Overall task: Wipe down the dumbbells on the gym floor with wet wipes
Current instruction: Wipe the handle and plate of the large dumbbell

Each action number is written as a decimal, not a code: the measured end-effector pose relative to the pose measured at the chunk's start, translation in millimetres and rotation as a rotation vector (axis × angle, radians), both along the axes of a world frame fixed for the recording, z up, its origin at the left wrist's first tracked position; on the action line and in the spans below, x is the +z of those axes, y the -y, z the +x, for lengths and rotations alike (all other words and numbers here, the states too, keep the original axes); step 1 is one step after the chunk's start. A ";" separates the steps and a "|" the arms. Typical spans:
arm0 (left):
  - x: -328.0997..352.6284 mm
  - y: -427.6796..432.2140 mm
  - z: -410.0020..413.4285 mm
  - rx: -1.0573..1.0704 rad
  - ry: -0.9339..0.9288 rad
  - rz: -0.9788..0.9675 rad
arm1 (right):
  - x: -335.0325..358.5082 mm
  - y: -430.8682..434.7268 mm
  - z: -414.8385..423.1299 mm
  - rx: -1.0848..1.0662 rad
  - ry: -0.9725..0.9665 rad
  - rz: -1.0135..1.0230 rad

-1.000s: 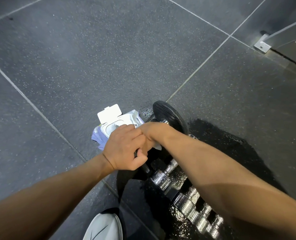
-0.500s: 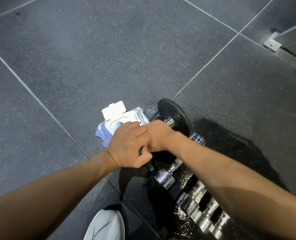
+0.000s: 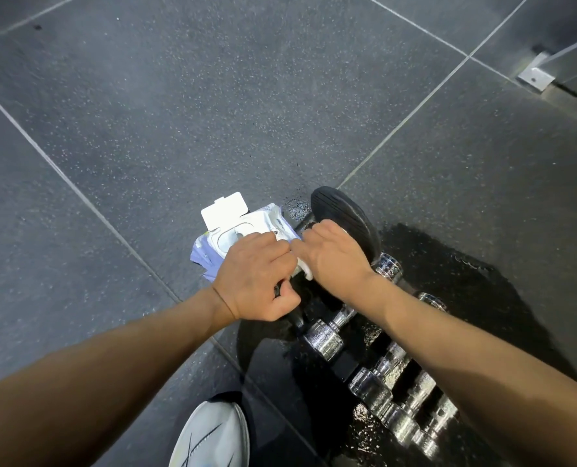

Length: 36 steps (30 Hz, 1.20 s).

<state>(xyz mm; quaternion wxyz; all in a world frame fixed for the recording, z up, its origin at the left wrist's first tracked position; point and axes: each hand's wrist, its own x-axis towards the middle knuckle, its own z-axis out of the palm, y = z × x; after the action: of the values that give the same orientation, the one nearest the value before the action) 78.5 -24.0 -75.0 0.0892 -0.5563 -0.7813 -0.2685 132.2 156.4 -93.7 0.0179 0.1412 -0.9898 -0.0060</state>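
Note:
A black-plated dumbbell (image 3: 344, 214) lies on the dark gym floor with my hands over its bar. My left hand (image 3: 256, 271) is closed around the near end of that dumbbell. My right hand (image 3: 334, 257) presses a white wet wipe (image 3: 303, 268) against the bar beside the black plate. A white wipes pack (image 3: 246, 230) with its lid flipped up sits just behind my left hand. Several chrome dumbbells (image 3: 381, 379) lie in a row toward me, partly hidden under my right forearm.
A wet, shiny patch (image 3: 455, 264) darkens the floor around the dumbbells. My white shoe (image 3: 213, 436) is at the bottom edge. A metal bracket (image 3: 535, 77) and a frame base stand at the upper right. Bare floor tiles (image 3: 179, 112) spread to the left and beyond.
My right hand has opened out a little and shifted along the bar toward the black plate, showing the white wipe under it. The left hand keeps its grip.

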 end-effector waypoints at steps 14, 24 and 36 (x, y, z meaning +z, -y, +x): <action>0.5 1.5 -1.6 0.025 0.020 -0.003 | 3.2 26.4 75.4 -0.058 0.239 -0.417; -1.1 2.3 -2.1 0.021 0.033 -0.038 | -1.8 33.6 61.8 -0.104 0.287 -0.160; -1.0 2.8 -3.1 0.029 0.026 -0.047 | 7.1 17.4 60.4 -0.018 0.307 -0.128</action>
<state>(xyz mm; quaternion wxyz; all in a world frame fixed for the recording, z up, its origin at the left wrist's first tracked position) 75.5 -26.7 -76.1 0.0698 -0.5431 -0.7967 -0.2558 192.6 139.0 -86.6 -0.1246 0.1300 -0.9805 0.0783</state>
